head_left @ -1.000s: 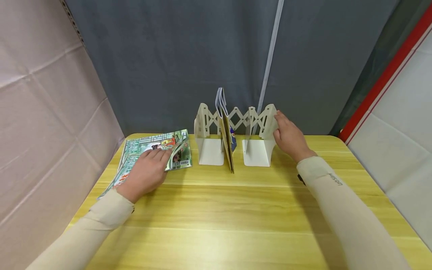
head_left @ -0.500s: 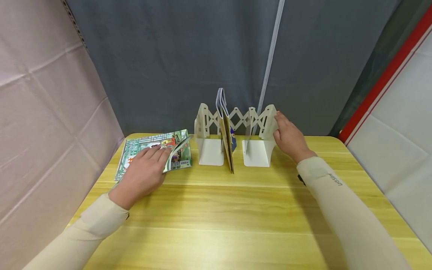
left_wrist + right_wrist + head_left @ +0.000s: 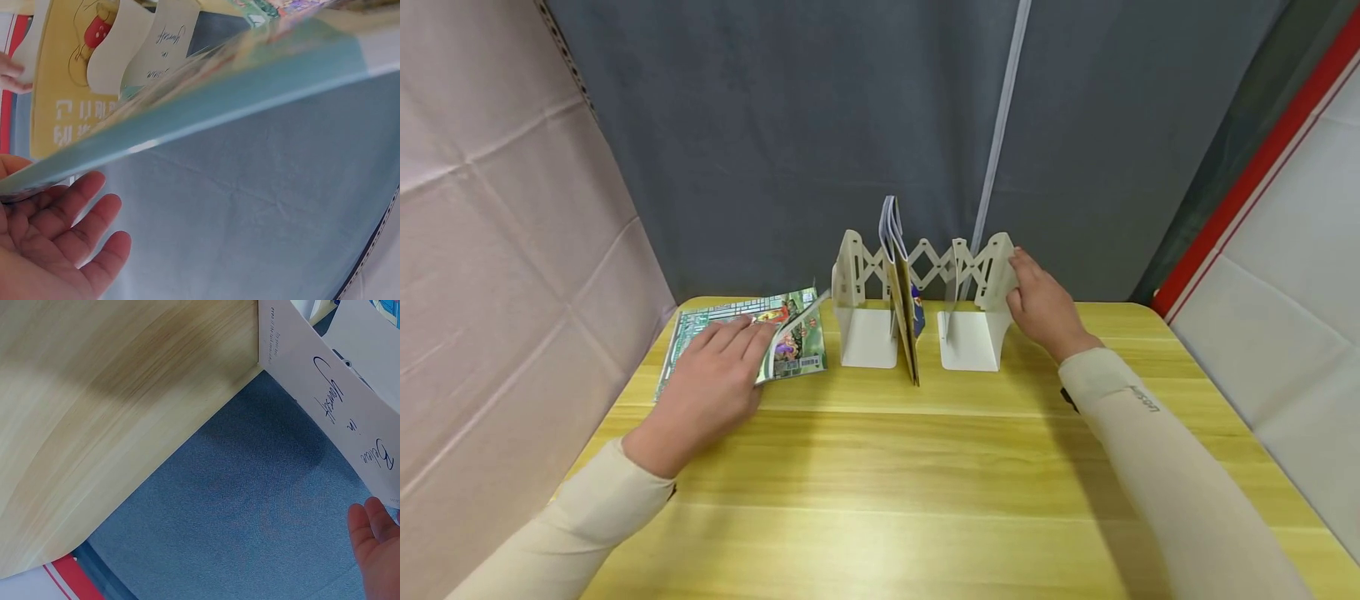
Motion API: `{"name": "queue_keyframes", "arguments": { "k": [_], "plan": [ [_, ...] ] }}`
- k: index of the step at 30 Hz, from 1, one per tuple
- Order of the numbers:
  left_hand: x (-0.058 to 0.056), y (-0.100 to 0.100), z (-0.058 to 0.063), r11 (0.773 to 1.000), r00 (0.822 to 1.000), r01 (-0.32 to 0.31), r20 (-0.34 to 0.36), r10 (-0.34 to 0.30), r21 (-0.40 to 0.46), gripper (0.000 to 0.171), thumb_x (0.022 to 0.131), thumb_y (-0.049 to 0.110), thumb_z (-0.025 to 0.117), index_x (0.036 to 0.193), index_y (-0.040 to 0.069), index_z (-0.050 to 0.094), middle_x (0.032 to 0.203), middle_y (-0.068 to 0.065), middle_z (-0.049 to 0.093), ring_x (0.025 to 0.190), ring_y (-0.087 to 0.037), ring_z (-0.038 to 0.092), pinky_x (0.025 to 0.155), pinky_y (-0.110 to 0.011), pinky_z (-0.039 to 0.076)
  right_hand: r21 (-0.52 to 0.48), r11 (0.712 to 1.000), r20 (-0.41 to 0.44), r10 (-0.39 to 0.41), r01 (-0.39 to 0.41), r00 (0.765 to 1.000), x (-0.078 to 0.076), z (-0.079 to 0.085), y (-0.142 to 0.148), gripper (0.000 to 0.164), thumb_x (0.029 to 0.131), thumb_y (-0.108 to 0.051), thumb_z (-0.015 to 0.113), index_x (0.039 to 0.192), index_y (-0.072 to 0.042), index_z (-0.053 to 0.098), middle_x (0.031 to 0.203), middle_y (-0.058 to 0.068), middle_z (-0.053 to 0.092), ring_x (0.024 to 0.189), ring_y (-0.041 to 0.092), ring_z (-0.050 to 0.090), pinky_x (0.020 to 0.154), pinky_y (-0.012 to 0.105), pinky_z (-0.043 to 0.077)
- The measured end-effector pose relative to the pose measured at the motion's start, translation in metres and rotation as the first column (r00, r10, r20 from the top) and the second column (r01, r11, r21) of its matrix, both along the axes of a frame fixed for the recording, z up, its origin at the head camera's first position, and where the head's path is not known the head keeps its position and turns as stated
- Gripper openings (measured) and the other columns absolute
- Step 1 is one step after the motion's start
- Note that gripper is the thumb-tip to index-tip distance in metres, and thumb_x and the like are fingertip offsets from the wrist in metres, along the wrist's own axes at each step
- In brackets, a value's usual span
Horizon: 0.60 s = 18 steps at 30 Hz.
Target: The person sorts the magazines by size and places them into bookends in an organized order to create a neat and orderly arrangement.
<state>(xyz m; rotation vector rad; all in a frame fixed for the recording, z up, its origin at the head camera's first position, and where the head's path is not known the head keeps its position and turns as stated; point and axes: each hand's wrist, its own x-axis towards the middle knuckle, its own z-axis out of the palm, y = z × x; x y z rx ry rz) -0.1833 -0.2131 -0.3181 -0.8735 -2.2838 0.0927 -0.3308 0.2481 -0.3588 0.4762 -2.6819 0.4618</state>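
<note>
Two sleeved forearms extend over the wood-grain tabletop. At the near left, the left hand holds one held magazine by its edge. Its grip is narrowed to the magazine's thickness, thumb on one face and fingers on the other. The held magazine is raised and tilted, seen nearly edge-on from the head. One lower magazine lies flat on the tabletop beneath it; whether the two touch cannot be told.

To the right, the right hand is beside the outer face of the right end plate. Its grip is extended, fingers nearly straight and holding nothing; contact with the plate cannot be confirmed.

Between the hands stands the white expandable book rack. It contains a thin group of standing books, upright near the middle, yellow covers outward, with a blue patch low on the right side; the count is unclear. A divider stands between the books and the right end plate. The left end plate closes the other side.

Behind the rack hangs a dark grey curtain.
</note>
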Motion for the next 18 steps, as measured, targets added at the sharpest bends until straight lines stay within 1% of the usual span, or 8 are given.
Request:
{"name": "queue_keyframes", "arguments": {
  "k": [2,7,9,14,16,18],
  "plan": [
    [0.002,0.000,0.003,1.000,1.000,0.002,-0.006,-0.002,0.006,0.051,0.079,0.009,0.051,0.126,-0.009,0.057,0.117,-0.023,0.065,0.114,-0.042,0.057,0.098,-0.054,0.043,-0.002,1.000,-0.003,0.003,-0.003,1.000,0.000,0.000,0.000,0.053,0.099,-0.009,0.035,0.150,0.006,0.034,0.161,0.018,0.025,0.137,0.044,0.038,0.109,0.056,0.034],
    [0.008,-0.002,0.012,1.000,1.000,0.002,-0.004,-0.002,0.018,0.057,0.075,0.008,0.060,0.129,-0.008,0.056,0.121,-0.023,0.064,0.116,-0.042,0.057,0.098,-0.055,0.043,-0.001,1.000,-0.019,0.010,-0.010,1.000,0.000,0.000,0.001,0.053,0.099,-0.009,0.035,0.149,0.006,0.034,0.160,0.018,0.026,0.135,0.044,0.040,0.107,0.057,0.035],
    [0.008,-0.003,0.015,1.000,1.000,0.010,-0.005,-0.010,0.020,0.058,0.074,0.009,0.063,0.129,-0.009,0.056,0.121,-0.023,0.063,0.115,-0.043,0.057,0.098,-0.055,0.043,-0.001,1.000,-0.022,0.012,-0.012,1.000,0.000,0.000,0.001,0.052,0.099,-0.009,0.034,0.149,0.006,0.034,0.160,0.019,0.026,0.135,0.045,0.040,0.107,0.057,0.036],
    [0.010,-0.005,0.020,0.999,0.999,0.039,-0.011,-0.039,0.027,0.057,0.075,0.009,0.064,0.127,-0.011,0.056,0.119,-0.025,0.063,0.114,-0.043,0.057,0.099,-0.055,0.043,-0.006,1.000,-0.010,0.010,-0.011,1.000,0.000,0.000,0.001,0.053,0.098,-0.008,0.036,0.149,0.006,0.033,0.161,0.018,0.025,0.136,0.044,0.038,0.108,0.057,0.035],
    [0.011,-0.004,0.021,0.998,0.999,0.045,-0.008,-0.045,0.046,0.057,0.075,0.009,0.063,0.127,-0.011,0.056,0.118,-0.026,0.063,0.113,-0.043,0.057,0.098,-0.055,0.044,-0.007,1.000,-0.003,0.011,-0.011,1.000,0.000,0.000,0.001,0.053,0.098,-0.008,0.036,0.150,0.006,0.033,0.161,0.018,0.024,0.137,0.044,0.037,0.108,0.057,0.034],
    [0.012,-0.003,0.022,0.994,0.998,0.058,-0.003,-0.057,0.091,0.055,0.075,0.009,0.061,0.127,-0.011,0.056,0.117,-0.026,0.064,0.112,-0.043,0.058,0.097,-0.055,0.045,-0.005,1.000,-0.001,0.011,-0.011,1.000,0.000,0.001,0.001,0.053,0.099,-0.008,0.036,0.150,0.006,0.033,0.161,0.018,0.024,0.137,0.044,0.037,0.109,0.057,0.033]
  ]
}}
